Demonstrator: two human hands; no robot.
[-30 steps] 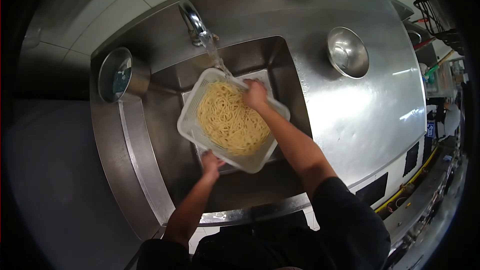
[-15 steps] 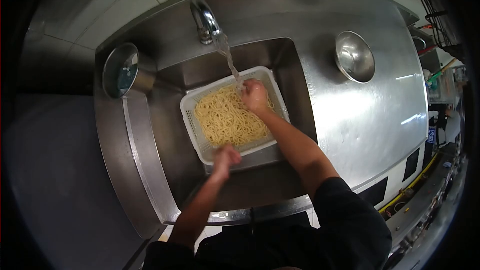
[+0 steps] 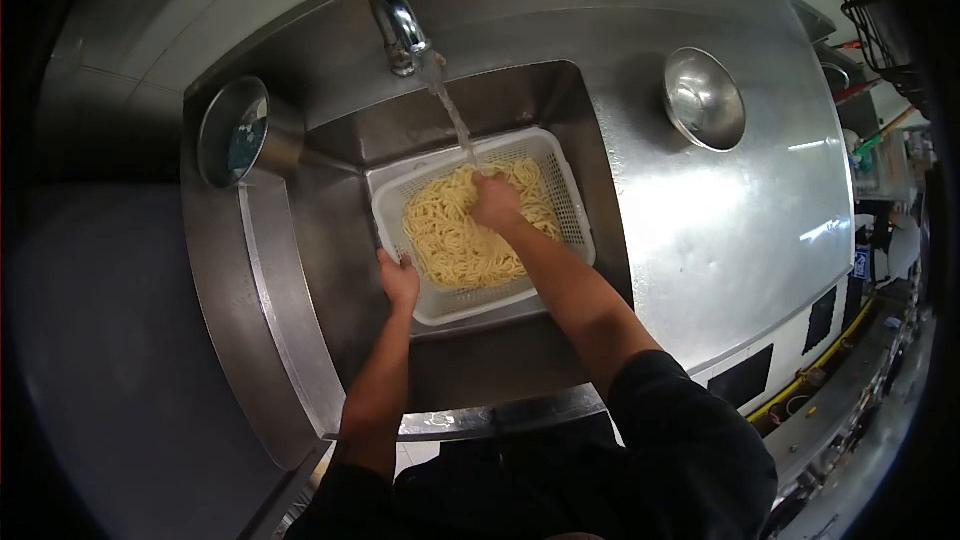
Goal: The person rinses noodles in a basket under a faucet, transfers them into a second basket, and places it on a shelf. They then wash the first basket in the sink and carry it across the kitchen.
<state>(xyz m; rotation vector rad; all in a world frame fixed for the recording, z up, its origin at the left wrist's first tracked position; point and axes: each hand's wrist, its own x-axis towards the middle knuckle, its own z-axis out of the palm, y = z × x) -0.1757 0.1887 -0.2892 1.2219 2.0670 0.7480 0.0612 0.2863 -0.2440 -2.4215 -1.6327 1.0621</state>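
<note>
Pale yellow noodles (image 3: 450,240) lie spread in a white perforated plastic basket (image 3: 578,210), which sits in the steel sink (image 3: 345,340). My left hand (image 3: 402,282) grips the basket at its near left side, thumb at the rim. My right hand (image 3: 497,204) is down in the noodles near the middle, its fingers curled into them and partly hidden. From the chrome faucet (image 3: 398,25) a stream of water (image 3: 455,120) falls into the basket just beyond my right fingers.
A steel bowl (image 3: 705,100) rests on the counter (image 3: 720,240) to the right of the sink. A deep metal pot (image 3: 280,145) with something dark green inside stands at the left rim. A wire rack (image 3: 865,15) is at the upper right.
My left hand has moved from the basket's near edge to its left side and taken hold. My right hand has gone from under the water into the noodles. The basket has shifted slightly right.
</note>
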